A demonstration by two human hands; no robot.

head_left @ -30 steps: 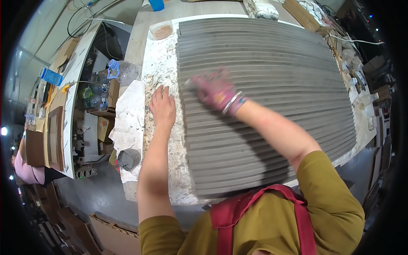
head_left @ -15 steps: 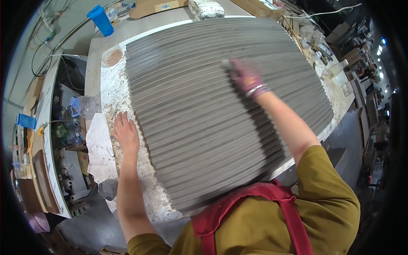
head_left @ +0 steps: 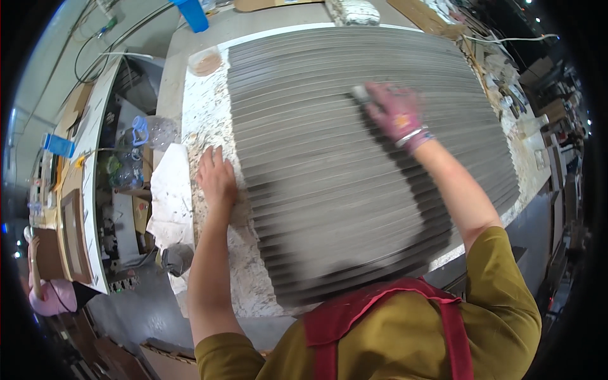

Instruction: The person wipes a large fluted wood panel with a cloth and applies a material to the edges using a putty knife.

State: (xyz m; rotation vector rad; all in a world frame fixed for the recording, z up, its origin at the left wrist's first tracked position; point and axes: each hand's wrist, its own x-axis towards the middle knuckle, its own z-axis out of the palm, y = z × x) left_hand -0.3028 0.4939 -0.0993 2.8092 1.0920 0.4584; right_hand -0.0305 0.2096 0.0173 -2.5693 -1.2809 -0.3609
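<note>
A large grey ribbed panel point(head_left: 329, 158) with many parallel ridges lies on a speckled stone worktop point(head_left: 209, 114). My right hand point(head_left: 396, 114), in a pink glove with a bracelet at the wrist, presses a small grey block point(head_left: 361, 95) against the panel's upper middle. My bare left hand point(head_left: 216, 178) lies flat on the worktop at the panel's left edge, fingers spread, holding nothing.
White cloth or paper point(head_left: 170, 196) hangs off the worktop's left side. A round brown disc point(head_left: 206, 63) sits at its far left corner, a blue object point(head_left: 192, 14) beyond. Shelves with clutter stand at left, another person point(head_left: 47, 294) at lower left, cluttered benches at right.
My right hand slid the block across the panel from left-centre toward the right. The view shifted, so the panel now sits more to the right and my left hand stays at its edge.
</note>
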